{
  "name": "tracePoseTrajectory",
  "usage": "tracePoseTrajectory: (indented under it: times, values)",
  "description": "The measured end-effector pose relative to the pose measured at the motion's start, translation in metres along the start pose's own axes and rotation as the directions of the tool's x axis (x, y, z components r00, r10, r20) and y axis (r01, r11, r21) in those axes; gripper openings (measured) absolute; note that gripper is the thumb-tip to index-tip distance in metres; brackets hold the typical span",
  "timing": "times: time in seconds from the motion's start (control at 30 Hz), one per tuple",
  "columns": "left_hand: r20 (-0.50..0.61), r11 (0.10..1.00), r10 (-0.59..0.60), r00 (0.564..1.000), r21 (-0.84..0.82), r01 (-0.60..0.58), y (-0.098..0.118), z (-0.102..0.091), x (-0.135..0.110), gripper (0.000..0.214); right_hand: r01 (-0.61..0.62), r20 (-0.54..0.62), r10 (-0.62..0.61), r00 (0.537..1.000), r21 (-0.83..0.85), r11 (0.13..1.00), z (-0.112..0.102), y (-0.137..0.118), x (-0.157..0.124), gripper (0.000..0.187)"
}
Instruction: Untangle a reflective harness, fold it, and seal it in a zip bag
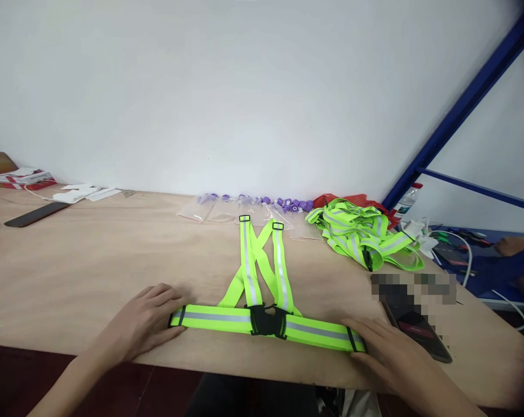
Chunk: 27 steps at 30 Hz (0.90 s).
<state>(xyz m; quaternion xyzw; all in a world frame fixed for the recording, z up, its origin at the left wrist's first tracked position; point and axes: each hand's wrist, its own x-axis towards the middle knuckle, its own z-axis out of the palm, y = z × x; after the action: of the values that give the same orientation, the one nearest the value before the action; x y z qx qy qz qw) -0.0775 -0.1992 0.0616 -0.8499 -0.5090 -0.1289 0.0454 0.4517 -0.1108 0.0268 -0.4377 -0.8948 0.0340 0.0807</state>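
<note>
A neon-yellow reflective safety vest (222, 316) made of elastic straps lies spread on the wooden table in front of me. Its black buckle (268, 322) is fastened at the middle of the waist strap, and two shoulder straps run away from me, crossing straps visible between them. At the strap's left end, my left hand (146, 321) grips beside the black slider, thumb on the near side and fingers on the far side. My right hand (389, 347) holds the opposite end in the same way, fingertips at the other slider. Both palms rest low over the table.
A heap of similar reflective straps (357, 231) lies at the back right, on red material. Clear bags (253, 214) with purple items line the wall. A phone (418, 330) lies right; a dark flat bar (36, 214) left. Another person's hand (516, 246) shows beyond the blue frame (465, 104).
</note>
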Motion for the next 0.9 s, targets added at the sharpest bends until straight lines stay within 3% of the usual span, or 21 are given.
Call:
tracePoseTrajectory:
  times: [0.23, 0.53, 0.73, 0.9]
  values:
    - [0.023, 0.999, -0.018, 1.000, -0.035, 0.019, -0.007, 0.000, -0.005, 0.035, 0.052, 0.014, -0.052, 0.999, -0.055, 0.997, -0.002, 0.007, -0.005, 0.043]
    - [0.052, 0.997, -0.015, 0.999, -0.069, 0.019, -0.010, -0.007, -0.004, 0.036, 0.012, -0.008, -0.013, 1.000, -0.074, 0.997, 0.001, 0.022, -0.009, 0.042]
    - [0.071, 0.988, -0.070, 0.995, -0.134, 0.079, -0.007, 0.006, -0.007, 0.044, 0.022, -0.078, -0.022, 0.997, -0.010, 1.000, 0.017, 0.020, -0.015, 0.046]
    - [0.030, 0.982, -0.122, 0.992, -0.144, 0.125, 0.002, 0.019, -0.015, 0.045, 0.109, -0.158, -0.101, 0.982, 0.042, 0.993, 0.018, 0.010, -0.017, 0.044]
